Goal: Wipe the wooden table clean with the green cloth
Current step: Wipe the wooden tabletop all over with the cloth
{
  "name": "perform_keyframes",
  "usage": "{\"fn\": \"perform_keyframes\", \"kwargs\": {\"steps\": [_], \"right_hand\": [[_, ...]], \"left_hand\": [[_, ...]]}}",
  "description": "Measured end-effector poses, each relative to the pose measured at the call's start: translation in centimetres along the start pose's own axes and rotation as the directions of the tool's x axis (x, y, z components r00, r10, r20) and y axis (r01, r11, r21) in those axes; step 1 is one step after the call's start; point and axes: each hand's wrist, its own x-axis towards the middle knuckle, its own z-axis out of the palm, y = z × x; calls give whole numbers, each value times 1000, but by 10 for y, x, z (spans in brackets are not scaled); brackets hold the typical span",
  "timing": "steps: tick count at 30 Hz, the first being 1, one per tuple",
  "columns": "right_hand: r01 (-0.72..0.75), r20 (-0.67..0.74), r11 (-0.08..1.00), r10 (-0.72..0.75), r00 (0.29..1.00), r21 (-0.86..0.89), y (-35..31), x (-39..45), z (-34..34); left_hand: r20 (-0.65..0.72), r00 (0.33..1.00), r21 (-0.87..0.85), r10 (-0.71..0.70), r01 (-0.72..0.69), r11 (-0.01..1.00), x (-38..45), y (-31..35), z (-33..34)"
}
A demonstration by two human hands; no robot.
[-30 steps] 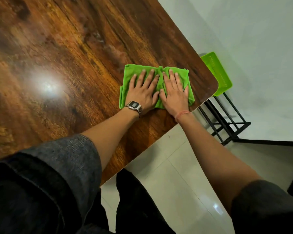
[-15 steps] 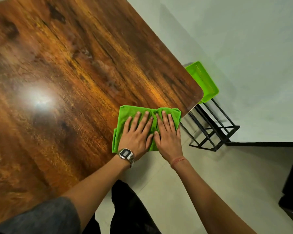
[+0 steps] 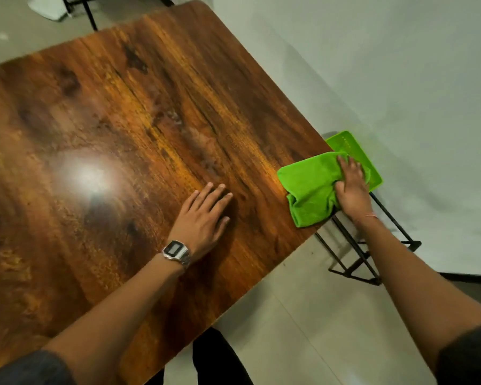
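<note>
The green cloth (image 3: pixel 308 187) lies bunched at the right corner of the wooden table (image 3: pixel 122 134), partly hanging past the edge. My right hand (image 3: pixel 351 187) presses on the cloth's right side, fingers closed over a fold of it. My left hand (image 3: pixel 206 211), with a wristwatch, rests flat on the bare wood to the left of the cloth, fingers apart and holding nothing. A bright light reflection shines on the tabletop left of centre.
A green plastic tray (image 3: pixel 356 157) sits on a black metal rack (image 3: pixel 372 257) just beyond the table's right corner, under my right hand. Pale tiled floor lies to the right and below. Black frame legs (image 3: pixel 89 12) stand past the far edge.
My left hand has come off the cloth and now lies flat on the wood. My right hand has slid the cloth right to the table's corner, bunching it.
</note>
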Motion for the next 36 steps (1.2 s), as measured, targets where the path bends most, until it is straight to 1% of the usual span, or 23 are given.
{"fn": "perform_keyframes", "kwargs": {"steps": [2,5,9,13,15,17,19,20,21,22,23,25,26,27,28,29,30,31,33,34,35,36], "right_hand": [[-39,-45,999,39,998,14,-9,7,2],[-116,-88,992,112,990,-43,-33,8,13],[-68,-76,993,61,995,-92,-86,24,33],[71,-5,989,-72,997,-132,-178,45,65],[162,45,975,-157,987,-151,-235,53,85],[265,111,950,-249,962,-167,-298,57,108],[379,196,912,-347,917,-158,-367,48,136],[449,250,882,-407,879,-143,-401,36,152],[534,303,835,-479,824,-132,-436,18,169],[628,349,768,-559,752,-123,-468,-4,186],[719,391,688,-638,663,-98,-495,-30,202],[872,478,490,-766,430,1,-533,-77,224],[918,514,392,-799,312,53,-544,-90,229],[942,537,320,-815,217,103,-550,-93,231],[949,546,279,-823,159,145,-553,-85,229],[949,539,271,-830,145,162,-553,-70,225],[942,525,300,-832,179,153,-551,-49,220],[920,502,370,-824,262,126,-547,-24,214],[815,409,577,-757,509,55,-529,35,194],[736,360,677,-691,627,16,-516,65,182],[647,322,762,-607,727,-25,-497,94,167],[554,289,830,-516,806,-63,-475,119,153]], "left_hand": [[-30,995,-4,-99,99,995,-17,-40,-16],[-63,970,19,-236,237,971,-48,-99,-35],[-85,932,57,-353,359,932,-83,-153,-51],[-134,883,50,-450,460,887,-108,-186,-60],[-158,875,29,-457,467,884,-117,-195,-58],[-187,878,-8,-441,448,894,-123,-198,-52],[-225,872,-46,-435,436,899,-125,-200,-45],[-248,864,-64,-439,437,897,-125,-200,-42],[-280,851,-85,-444,439,894,-127,-200,-40],[-322,836,-103,-444,435,894,-128,-201,-39],[-368,824,-112,-431,420,900,-130,-202,-38],[-443,808,-104,-388,384,918,-133,-202,-37],[-461,801,-106,-381,377,920,-134,-203,-37],[-463,796,-120,-390,379,917,-134,-204,-37],[-455,793,-136,-406,389,911,-135,-205,-36],[-439,792,-149,-425,402,903,-135,-206,-35],[-414,793,-164,-447,418,893,-135,-206,-35],[-386,794,-177,-470,437,882,-134,-206,-35],[-334,806,-162,-489,462,872,-133,-205,-35],[-318,816,-137,-483,464,875,-133,-205,-35],[-311,824,-118,-474,462,879,-132,-205,-35],[-306,828,-107,-470,461,881,-132,-205,-35]]}}
